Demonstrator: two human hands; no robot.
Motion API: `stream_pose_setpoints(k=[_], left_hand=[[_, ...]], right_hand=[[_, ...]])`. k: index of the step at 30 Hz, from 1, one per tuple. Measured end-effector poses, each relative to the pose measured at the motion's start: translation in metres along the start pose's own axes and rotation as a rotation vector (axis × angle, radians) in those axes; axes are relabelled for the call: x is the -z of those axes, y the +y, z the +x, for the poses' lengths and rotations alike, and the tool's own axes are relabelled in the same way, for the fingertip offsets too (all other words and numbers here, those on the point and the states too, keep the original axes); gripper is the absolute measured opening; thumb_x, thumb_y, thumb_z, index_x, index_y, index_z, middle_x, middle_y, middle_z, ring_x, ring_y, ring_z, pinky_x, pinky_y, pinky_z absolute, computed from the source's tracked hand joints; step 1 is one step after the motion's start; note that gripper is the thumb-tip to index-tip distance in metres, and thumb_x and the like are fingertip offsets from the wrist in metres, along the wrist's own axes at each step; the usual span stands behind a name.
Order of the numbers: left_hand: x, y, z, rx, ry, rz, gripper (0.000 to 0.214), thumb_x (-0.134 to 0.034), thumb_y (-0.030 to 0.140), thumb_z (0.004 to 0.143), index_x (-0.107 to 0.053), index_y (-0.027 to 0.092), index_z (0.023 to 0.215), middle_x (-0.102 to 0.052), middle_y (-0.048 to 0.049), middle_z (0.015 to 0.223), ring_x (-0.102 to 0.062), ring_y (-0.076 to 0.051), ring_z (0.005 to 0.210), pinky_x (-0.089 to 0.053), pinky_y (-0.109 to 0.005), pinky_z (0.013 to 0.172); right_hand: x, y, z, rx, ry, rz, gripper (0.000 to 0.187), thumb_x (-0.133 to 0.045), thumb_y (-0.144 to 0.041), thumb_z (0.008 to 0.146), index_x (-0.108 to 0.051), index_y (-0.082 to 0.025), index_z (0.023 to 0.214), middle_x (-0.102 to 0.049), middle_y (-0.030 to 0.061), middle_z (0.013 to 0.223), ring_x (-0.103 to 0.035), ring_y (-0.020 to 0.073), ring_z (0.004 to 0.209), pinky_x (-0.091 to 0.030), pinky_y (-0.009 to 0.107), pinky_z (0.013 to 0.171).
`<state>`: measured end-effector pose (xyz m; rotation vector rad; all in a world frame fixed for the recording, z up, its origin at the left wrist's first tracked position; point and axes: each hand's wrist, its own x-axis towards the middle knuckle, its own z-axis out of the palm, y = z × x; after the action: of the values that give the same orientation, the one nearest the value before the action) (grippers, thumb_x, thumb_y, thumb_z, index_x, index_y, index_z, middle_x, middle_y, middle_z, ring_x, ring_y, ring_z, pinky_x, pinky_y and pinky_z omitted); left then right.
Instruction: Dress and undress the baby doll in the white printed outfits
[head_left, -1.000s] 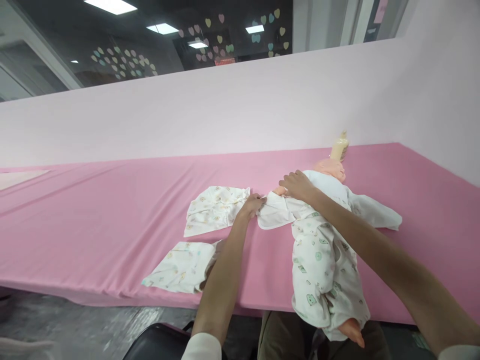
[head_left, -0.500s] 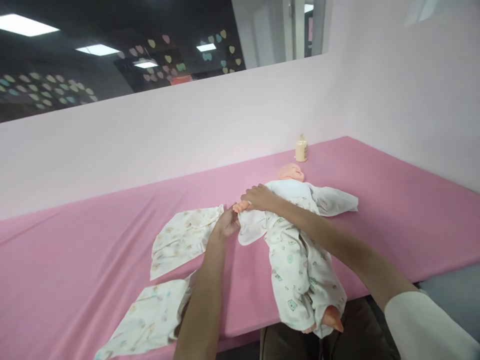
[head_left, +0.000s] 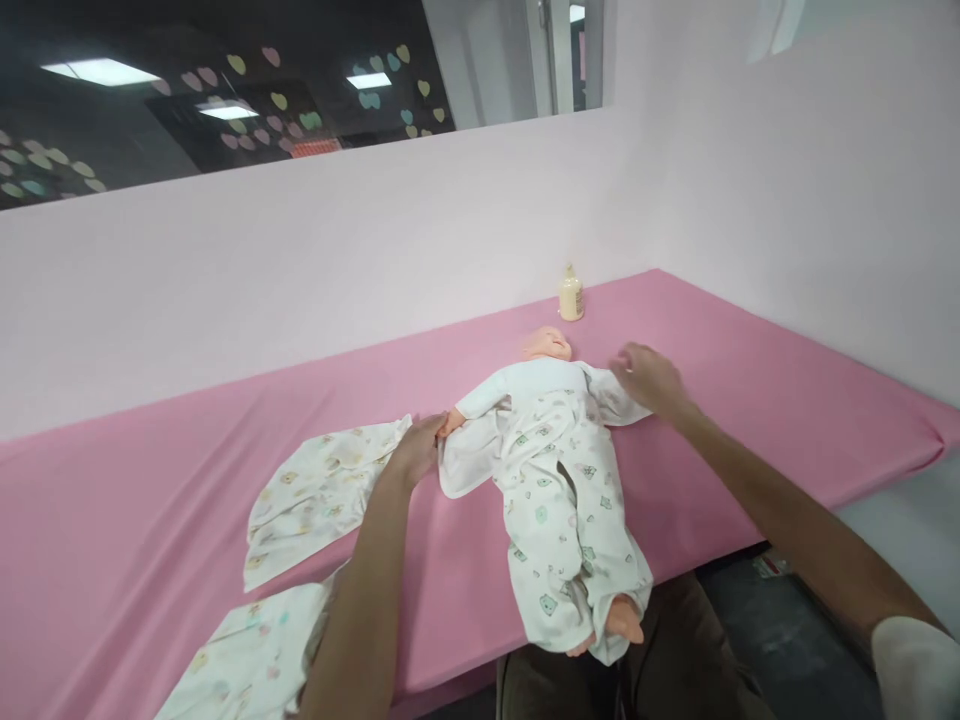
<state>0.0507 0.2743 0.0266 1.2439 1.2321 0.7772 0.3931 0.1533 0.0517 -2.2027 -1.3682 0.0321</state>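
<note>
A baby doll lies on its back in a white long-sleeved top and printed white pants. Its bare feet stick out at the table's near edge. At the picture's left side of the doll, my left hand has its fingers closed around the doll's small hand, beside a loose white flap of cloth. My right hand is over the end of the other white sleeve, fingers bent and slightly blurred. Whether it touches the sleeve is unclear.
Two folded printed cloths lie left of my left arm. A pump bottle stands beyond the doll's head, near the wall. The pink sheet covers the table. White walls border the back and right.
My right hand has left the doll's arm at the left and moved across to the opposite sleeve. My left hand stays at the doll's hand. The view has shifted right.
</note>
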Motion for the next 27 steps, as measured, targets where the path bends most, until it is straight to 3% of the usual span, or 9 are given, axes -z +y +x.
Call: stream_pose_setpoints(k=[3, 6, 8, 10, 14, 15, 18, 21, 27], left_hand=[[-0.005, 0.012, -0.001, 0.011, 0.135, 0.25, 0.022, -0.058, 0.033, 0.084, -0.065, 0.014, 0.093, -0.069, -0.0066, 0.092, -0.062, -0.026, 0.098, -0.048, -0.029, 0.079], [-0.023, 0.026, 0.001, -0.079, 0.327, 0.589, 0.032, -0.061, 0.035, 0.081, -0.062, 0.015, 0.106, -0.065, -0.0131, 0.112, -0.058, -0.031, 0.111, -0.045, -0.035, 0.087], [-0.046, 0.036, 0.0, -0.234, 0.357, 0.811, 0.036, -0.054, 0.036, 0.086, -0.059, 0.015, 0.115, -0.059, -0.0175, 0.126, -0.053, -0.033, 0.121, -0.041, -0.04, 0.097], [-0.076, 0.046, -0.002, -0.42, 0.277, 0.923, 0.037, -0.045, 0.033, 0.091, -0.058, 0.014, 0.12, -0.056, -0.0179, 0.131, -0.049, -0.03, 0.127, -0.035, -0.04, 0.107], [-0.148, 0.064, -0.002, -0.709, -0.064, 0.993, 0.037, -0.041, 0.031, 0.095, -0.055, 0.015, 0.125, -0.055, -0.0137, 0.135, -0.048, -0.024, 0.129, -0.032, -0.034, 0.112], [-0.164, 0.067, 0.0, -0.756, -0.175, 1.049, 0.037, -0.039, 0.028, 0.095, -0.054, 0.015, 0.126, -0.054, -0.0134, 0.138, -0.046, -0.023, 0.131, -0.031, -0.033, 0.112], [-0.202, 0.075, 0.008, -0.731, -0.394, 1.335, 0.034, -0.036, 0.022, 0.094, -0.058, 0.016, 0.12, -0.061, -0.0129, 0.13, -0.055, -0.024, 0.122, -0.041, -0.033, 0.102], [-0.217, 0.079, 0.013, -0.679, -0.433, 1.501, 0.029, -0.045, 0.021, 0.089, -0.062, 0.016, 0.112, -0.066, -0.0123, 0.119, -0.061, -0.027, 0.111, -0.046, -0.035, 0.094], [-0.209, 0.082, 0.012, -0.615, -0.381, 1.633, 0.037, -0.046, 0.019, 0.086, -0.059, 0.018, 0.12, -0.064, -0.0102, 0.126, -0.058, -0.025, 0.119, -0.045, -0.035, 0.097]], right_hand=[[0.01, 0.066, 0.001, -0.294, -0.131, -0.115, 0.03, -0.051, -0.045, 0.086, -0.062, -0.018, 0.09, -0.068, 0.0153, 0.096, -0.063, 0.0282, 0.084, -0.043, 0.036, 0.068], [0.003, 0.099, -0.002, -0.341, -0.248, 0.106, 0.024, -0.057, -0.041, 0.082, -0.059, -0.018, 0.077, -0.067, 0.0106, 0.081, -0.062, 0.0222, 0.074, -0.042, 0.031, 0.062], [-0.007, 0.107, -0.003, -0.357, -0.236, 0.303, 0.017, -0.06, -0.035, 0.078, -0.058, -0.018, 0.08, -0.067, 0.0079, 0.079, -0.061, 0.0184, 0.071, -0.041, 0.028, 0.059], [-0.016, 0.11, -0.003, -0.395, -0.166, 0.437, 0.019, -0.062, -0.028, 0.074, -0.058, -0.017, 0.089, -0.067, 0.0073, 0.084, -0.062, 0.017, 0.071, -0.043, 0.026, 0.058], [-0.027, 0.11, 0.0, -0.414, -0.072, 0.553, 0.031, -0.062, -0.021, 0.068, -0.057, -0.018, 0.098, -0.067, 0.0093, 0.099, -0.063, 0.0174, 0.075, -0.046, 0.027, 0.061], [-0.027, 0.109, 0.0, -0.404, -0.053, 0.582, 0.03, -0.061, -0.019, 0.067, -0.057, -0.018, 0.098, -0.066, 0.0092, 0.099, -0.063, 0.0173, 0.075, -0.047, 0.027, 0.062], [-0.023, 0.109, 0.005, -0.392, 0.024, 0.652, 0.026, -0.054, -0.017, 0.07, -0.059, -0.017, 0.095, -0.066, 0.0079, 0.091, -0.061, 0.0162, 0.073, -0.047, 0.025, 0.062], [-0.014, 0.115, 0.014, -0.43, 0.129, 0.654, 0.028, -0.048, -0.02, 0.075, -0.059, -0.016, 0.099, -0.064, 0.0058, 0.086, -0.057, 0.0152, 0.069, -0.045, 0.025, 0.06], [-0.004, 0.146, 0.031, -0.607, 0.319, 0.48, 0.025, -0.044, -0.022, 0.077, -0.062, -0.017, 0.094, -0.062, 0.0093, 0.091, -0.056, 0.021, 0.081, -0.045, 0.032, 0.072]])
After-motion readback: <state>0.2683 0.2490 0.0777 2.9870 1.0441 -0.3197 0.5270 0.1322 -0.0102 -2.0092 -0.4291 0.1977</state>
